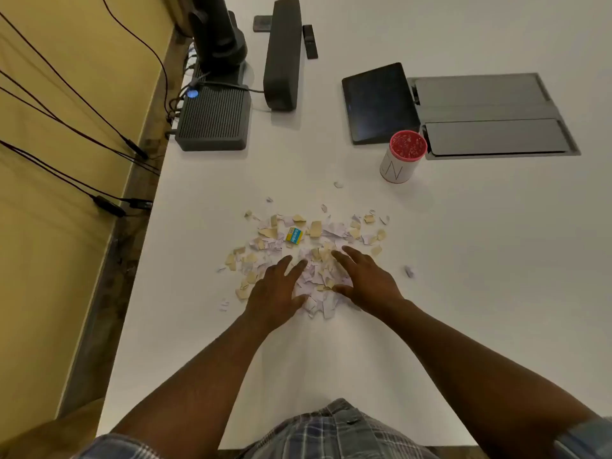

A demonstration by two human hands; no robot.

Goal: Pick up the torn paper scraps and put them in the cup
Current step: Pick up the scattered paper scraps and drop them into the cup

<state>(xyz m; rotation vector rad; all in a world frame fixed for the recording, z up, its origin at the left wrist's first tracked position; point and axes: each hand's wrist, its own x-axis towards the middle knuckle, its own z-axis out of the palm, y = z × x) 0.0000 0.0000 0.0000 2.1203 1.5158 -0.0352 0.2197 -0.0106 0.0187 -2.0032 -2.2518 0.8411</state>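
Paper scraps [308,240] partly hidden under flat left hand [276,288], flat right hand [364,279], cup [402,157] contents unclear

Scraps [308,240] mid-frame on table [463,260]; both hands [278,286] on their lower part; cup [402,157] upper right; tablet [377,101] behind the cup.

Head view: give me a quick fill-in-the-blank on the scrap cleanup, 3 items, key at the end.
1. Both hands, the left hand and the right hand, rest on the pile of paper ____.
2. The cup has a ____ rim.
3. The cup stands just in front of the dark ____, on the white table.

Missing words: scraps; red; tablet
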